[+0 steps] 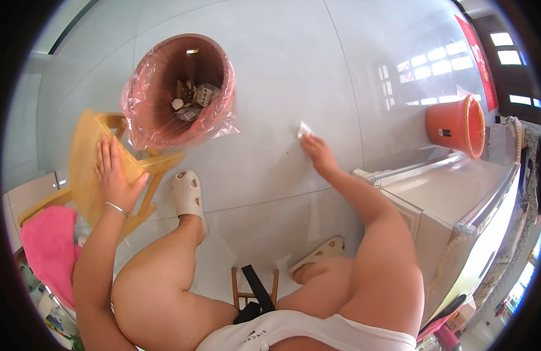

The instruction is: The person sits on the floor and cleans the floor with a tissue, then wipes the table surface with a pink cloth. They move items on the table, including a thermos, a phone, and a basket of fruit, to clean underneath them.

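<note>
My right hand (320, 155) reaches down to the grey tiled floor (282, 76), its fingers pinched on a small white tissue (305, 129). A small dark speck lies on the tile close by. My left hand (114, 177) lies flat on the seat of a light wooden stool (89, 164), its fingers stretched out and the thumb apart near the seat's edge. Beyond the stool stands a round trash bin (179, 93) lined with a pink plastic bag, with crumpled wrappers inside.
An orange bucket (456, 126) stands at the right, behind a white cabinet (452, 181) with a metal rail. A pink cloth (50, 248) hangs at the lower left. My feet, in cream clogs (188, 199), are on the floor. Wooden legs (235, 286) show beneath me.
</note>
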`<state>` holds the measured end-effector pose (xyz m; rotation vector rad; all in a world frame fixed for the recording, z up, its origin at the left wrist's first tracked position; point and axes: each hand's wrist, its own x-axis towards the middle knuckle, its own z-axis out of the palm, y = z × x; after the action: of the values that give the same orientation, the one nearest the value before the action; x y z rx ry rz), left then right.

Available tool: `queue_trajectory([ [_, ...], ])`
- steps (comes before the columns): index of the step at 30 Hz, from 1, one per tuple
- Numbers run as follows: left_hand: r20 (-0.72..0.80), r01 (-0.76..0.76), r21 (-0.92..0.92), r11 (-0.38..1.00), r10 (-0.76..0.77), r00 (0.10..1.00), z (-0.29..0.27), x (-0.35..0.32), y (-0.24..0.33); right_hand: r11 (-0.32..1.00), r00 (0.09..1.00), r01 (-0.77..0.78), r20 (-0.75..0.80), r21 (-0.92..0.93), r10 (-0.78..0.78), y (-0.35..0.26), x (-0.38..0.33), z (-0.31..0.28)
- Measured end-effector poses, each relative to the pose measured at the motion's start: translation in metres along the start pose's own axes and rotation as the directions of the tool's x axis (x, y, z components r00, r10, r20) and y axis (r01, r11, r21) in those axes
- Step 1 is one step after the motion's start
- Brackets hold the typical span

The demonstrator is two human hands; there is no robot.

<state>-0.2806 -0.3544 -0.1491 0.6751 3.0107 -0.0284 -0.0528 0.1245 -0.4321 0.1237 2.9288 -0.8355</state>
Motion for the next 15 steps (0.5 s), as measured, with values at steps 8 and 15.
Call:
queue_trajectory([
  [8,0.018,0.042,-0.010,0.999,-0.042,0.999,0.001,-0.001,0.001,0.955,0.991,-0.101,-0.053,0.278,0.121,-0.064,0.041,-0.001],
  [15,0.044,0.043,-0.013,0.999,-0.043,0.998,0.001,-0.002,-0.004,0.824,0.797,-0.325,-0.335,0.463,0.502,-0.073,0.194,0.031],
])
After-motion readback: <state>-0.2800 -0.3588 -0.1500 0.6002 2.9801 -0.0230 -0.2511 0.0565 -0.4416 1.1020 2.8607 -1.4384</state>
